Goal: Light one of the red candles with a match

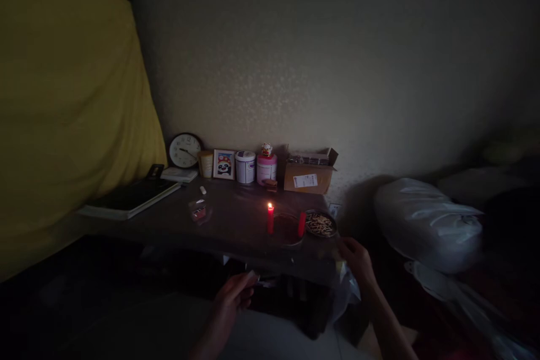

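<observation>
In front of the table's near edge, my left hand (237,291) is closed, thumb on top, around something small and pale that is too dark to name. Beyond the table's right corner, my right hand (356,259) has its fingers drawn together; whatever is between them, if anything, cannot be made out. Just past its fingertips stands a round dish of matchsticks (319,224). A lit red candle (270,219) stands upright on the table, left of a round dish (288,242) with dark contents. At that dish's right side, a second red candle (301,224) leans slightly, without a flame.
Along the wall stand a clock (185,151), a yellow cup (206,164), a framed panda picture (224,165), two tins (246,167) and an open cardboard box (310,179). A small clear pack (198,211) lies at left on the table (236,219). White bags (426,222) bulge at right.
</observation>
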A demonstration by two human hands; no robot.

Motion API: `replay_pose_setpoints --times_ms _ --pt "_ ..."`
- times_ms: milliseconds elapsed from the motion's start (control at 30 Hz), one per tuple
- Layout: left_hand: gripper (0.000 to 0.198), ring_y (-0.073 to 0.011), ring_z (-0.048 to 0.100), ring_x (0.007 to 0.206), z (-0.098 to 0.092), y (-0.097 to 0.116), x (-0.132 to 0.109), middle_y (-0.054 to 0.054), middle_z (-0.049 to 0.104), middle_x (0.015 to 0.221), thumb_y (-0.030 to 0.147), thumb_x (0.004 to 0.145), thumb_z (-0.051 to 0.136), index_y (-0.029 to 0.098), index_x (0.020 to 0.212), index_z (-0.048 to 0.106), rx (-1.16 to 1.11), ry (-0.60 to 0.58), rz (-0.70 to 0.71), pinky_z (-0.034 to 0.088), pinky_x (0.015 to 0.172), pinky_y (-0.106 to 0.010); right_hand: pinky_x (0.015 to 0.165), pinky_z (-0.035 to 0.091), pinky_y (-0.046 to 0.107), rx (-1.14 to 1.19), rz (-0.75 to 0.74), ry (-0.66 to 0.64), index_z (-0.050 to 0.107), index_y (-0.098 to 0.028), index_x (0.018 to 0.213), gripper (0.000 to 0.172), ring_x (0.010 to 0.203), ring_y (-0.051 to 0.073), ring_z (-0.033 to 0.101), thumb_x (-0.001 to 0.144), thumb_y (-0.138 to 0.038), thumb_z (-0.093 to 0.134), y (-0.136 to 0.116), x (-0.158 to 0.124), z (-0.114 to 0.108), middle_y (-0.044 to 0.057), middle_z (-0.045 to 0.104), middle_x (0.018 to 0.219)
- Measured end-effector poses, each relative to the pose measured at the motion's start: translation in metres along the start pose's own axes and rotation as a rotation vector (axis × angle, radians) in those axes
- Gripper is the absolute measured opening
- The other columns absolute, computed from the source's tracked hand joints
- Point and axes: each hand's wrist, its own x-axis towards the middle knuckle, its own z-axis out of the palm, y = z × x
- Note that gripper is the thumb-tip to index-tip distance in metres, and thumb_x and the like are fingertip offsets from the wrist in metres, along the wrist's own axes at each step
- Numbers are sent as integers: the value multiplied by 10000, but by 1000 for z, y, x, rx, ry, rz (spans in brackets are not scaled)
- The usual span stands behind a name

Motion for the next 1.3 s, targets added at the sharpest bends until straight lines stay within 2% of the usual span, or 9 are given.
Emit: replay_pose_setpoints --times_ms 367,500,600,767,867,933,1067,1200,1300 --pt "400 -146 614 728 0 -2 7 -59 702 939 485 597 704 188 863 674 48 49 -41 420 630 -235 640 438 277 -244 -73 34 690 -176 803 311 759 212 634 736 -405 491 -6 50 32 73 697 833" --pt "424 -143 603 680 1 -2 10 -45 705 870 490 550 730 186 841 672 34 81 -74 409 604 -235 618 420 258 -321 -96 38 694 -200 769 235 726 191 626 743 -350 516 -10 57 45 47 689 790" --pt "409 -145 602 695 2 1 9 -46 705 899 483 565 724 190 846 673 35 74 -70 407 612 -235 620 414 251 -365 -105 77 687 -213 784 216 745 181 613 759 -326 504 -14 54 45 44 672 820" --pt "393 -163 610 722 4 4 3 -64 705 909 473 553 733 186 816 677 21 50 -55 416 625 -248 648 431 272 -377 -140 104 662 -178 867 296 789 200 606 817 -347 424 -31 24 23 81 650 884" --pt "392 -159 614 721 4 0 5 -64 701 927 467 550 738 190 819 672 7 9 -64 414 620 -244 646 441 246 -339 -200 -2 657 -198 818 247 738 175 616 811 -336 452 -49 -12 21 42 667 815" --pt "389 -144 608 677 4 -5 7 -53 704 881 455 545 747 189 816 665 -7 0 -64 402 591 -233 628 441 253 -245 -239 -211 658 -199 788 252 695 177 620 826 -338 451 -63 -40 30 34 672 756" --pt "370 -149 585 577 3 -13 10 -13 653 616 460 563 736 170 776 651 124 33 -27 348 508 -228 654 445 251 -42 -261 -403 643 -208 754 273 711 167 613 865 -360 446 -81 -89 64 15 653 745" --pt "376 -221 623 804 4 -12 5 -50 692 823 475 610 695 188 847 643 258 -16 4 411 616 -268 747 468 262 164 -252 -523 627 -219 932 236 845 184 617 860 -384 474 -76 -114 91 37 656 902" --pt "372 -240 620 818 8 -10 2 -57 692 843 466 592 709 189 831 643 312 -28 29 425 632 -286 788 481 271 258 -182 -580 612 -234 991 279 901 198 624 854 -434 473 -68 -119 97 40 669 940"
